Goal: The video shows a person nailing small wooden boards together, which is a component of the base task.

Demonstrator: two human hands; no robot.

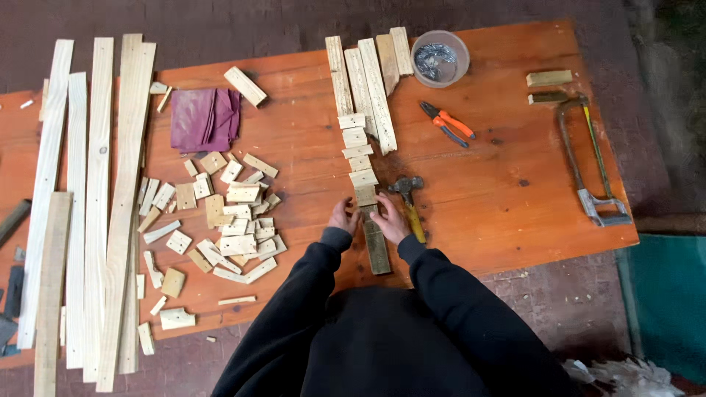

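Black sleeves lead to left hand (pixel 343 217) and right hand (pixel 390 219), fingers loosely pinching wood block (pixel 365 195) on dark strip (pixel 376 246) | six blocks lined up | loose block pile (pixel 228 220) remains | hammer (pixel 409 198) untouched.

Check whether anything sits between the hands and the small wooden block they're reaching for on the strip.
Nothing visible does. The left hand and right hand already flank the small pale wooden block on the dark wooden strip; the hammer lies beside, right.
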